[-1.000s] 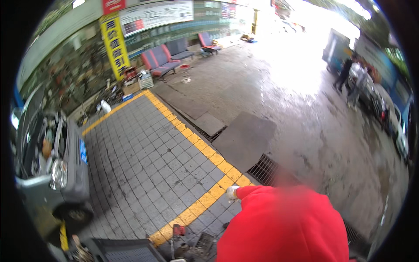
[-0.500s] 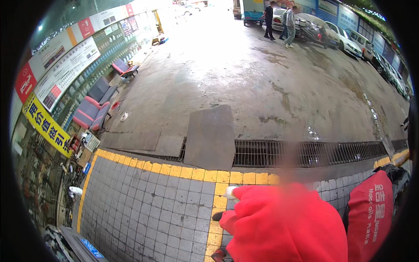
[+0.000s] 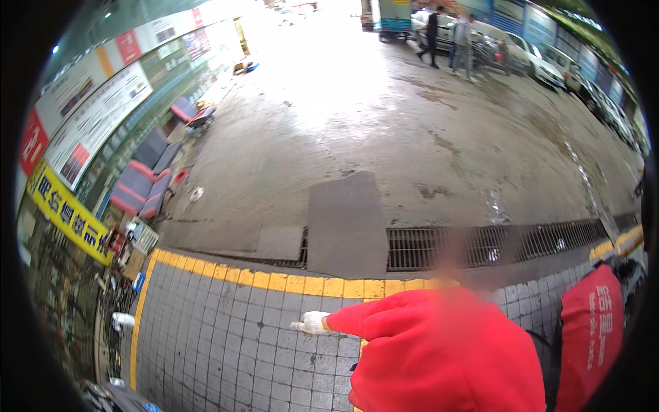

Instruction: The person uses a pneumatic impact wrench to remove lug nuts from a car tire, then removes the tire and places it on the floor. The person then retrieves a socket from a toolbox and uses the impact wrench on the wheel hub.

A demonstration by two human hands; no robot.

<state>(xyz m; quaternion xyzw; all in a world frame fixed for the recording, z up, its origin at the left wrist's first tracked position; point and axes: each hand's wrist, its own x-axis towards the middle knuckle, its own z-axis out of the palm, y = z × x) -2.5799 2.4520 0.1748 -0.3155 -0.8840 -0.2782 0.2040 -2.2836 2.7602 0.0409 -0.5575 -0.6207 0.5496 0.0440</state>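
Note:
My right hand (image 3: 314, 323), in a white work glove, reaches out from a red sleeve (image 3: 425, 343) over the grey paving tiles (image 3: 233, 329). Its fingers look stretched out toward the left and I make out nothing in them. The hand touches nothing that I can see. Bulky red clothing fills the lower middle of the view, partly smeared by a pinkish blur. My left hand is out of view. To the right of the sleeve stands a red cover (image 3: 592, 336) with white lettering.
Yellow edging tiles (image 3: 274, 281) border the paving. Beyond it runs a drain grate (image 3: 494, 244), partly covered by a metal plate (image 3: 347, 223). Seats (image 3: 141, 189) line the left side near a yellow banner (image 3: 68, 213). Several people (image 3: 432, 38) and parked cars (image 3: 542, 69) are at the far right.
My right hand has moved left, away from the yellow edging and over the grey tiles. The view has shifted slightly. The shoes beside the sleeve are now mostly hidden.

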